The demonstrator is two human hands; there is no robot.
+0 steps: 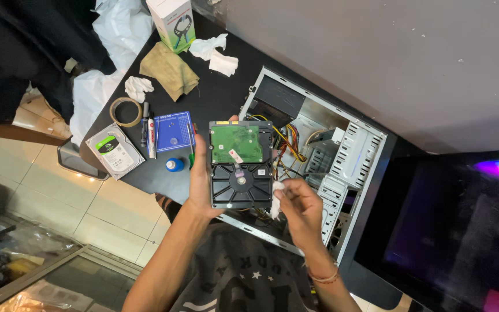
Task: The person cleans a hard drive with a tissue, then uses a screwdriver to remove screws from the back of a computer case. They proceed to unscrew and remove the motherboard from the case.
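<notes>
A hard drive [241, 165] is held over the open computer case [342, 167]; another drive [115, 151] apparently lies left on the table [215, 95].

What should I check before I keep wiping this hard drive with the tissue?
1. Left hand grips the hard drive by its edge: ok.
2. Circuit board side faces up: ok.
3. Right hand holds the white tissue against the drive's edge: ok.
4. Drive held above the open computer case, not resting in it: ok.
5. Drive clean: cannot tell.
6. Second hard drive lies flat on the black table: ok.
</notes>
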